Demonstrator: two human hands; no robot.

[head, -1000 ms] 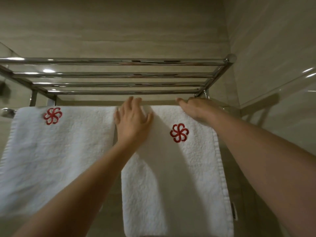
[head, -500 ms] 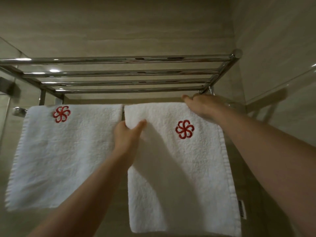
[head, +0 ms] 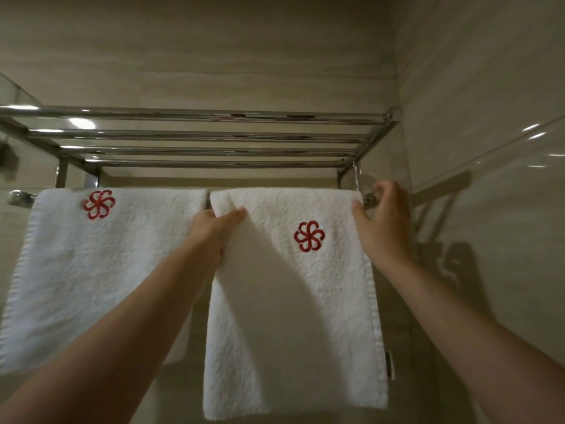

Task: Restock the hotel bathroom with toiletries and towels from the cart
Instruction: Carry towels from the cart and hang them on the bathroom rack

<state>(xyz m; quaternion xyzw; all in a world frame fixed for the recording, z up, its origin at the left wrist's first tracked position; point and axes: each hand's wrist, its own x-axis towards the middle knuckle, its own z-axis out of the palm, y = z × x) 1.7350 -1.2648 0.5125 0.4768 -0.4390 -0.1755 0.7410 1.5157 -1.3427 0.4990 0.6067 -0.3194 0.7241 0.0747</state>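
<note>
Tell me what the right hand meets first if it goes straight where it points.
Most likely the chrome end of the towel bar, just beyond the right hand; depth is unclear, so they may already touch.

Head view: faces the wall, tilted up under the towel rack.
Nearness: close; towels span the frame.

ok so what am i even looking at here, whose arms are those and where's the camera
No machine: these are a person's bare arms, filmed by a camera worn on their head. A left towel and a right towel, both white, hang on a chrome rail below a barred shelf. The left hand pinches the right towel's left edge, thumb in front. The right hand is at its top right corner, thumb on the cloth; whether it grips is unclear.
</note>
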